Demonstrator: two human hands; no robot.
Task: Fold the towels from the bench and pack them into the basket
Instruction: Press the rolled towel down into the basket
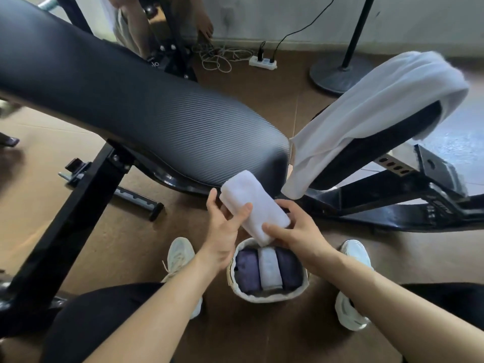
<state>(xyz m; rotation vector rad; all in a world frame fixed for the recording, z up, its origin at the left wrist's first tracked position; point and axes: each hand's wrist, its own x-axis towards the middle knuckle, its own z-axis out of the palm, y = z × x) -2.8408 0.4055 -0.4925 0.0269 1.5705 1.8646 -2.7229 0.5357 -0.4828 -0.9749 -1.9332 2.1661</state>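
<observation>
Bench pad (146,108) ribbed matt vinyl, frame (78,200) glossy metal; towel (251,203) soft terry.

white folded towel (255,205) tilted just above the basket (272,297), three rolled towels (269,271) packed inside, another white towel (366,113) draped over the bench (131,100)

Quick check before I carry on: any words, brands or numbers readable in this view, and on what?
Nothing here reads clearly.
Bench post: small pale mark, too blurred to read.
Bench base bar: pale marks, too blurred to read.
Folded towel, basket, shoes, power strip: no lettering shows.
</observation>
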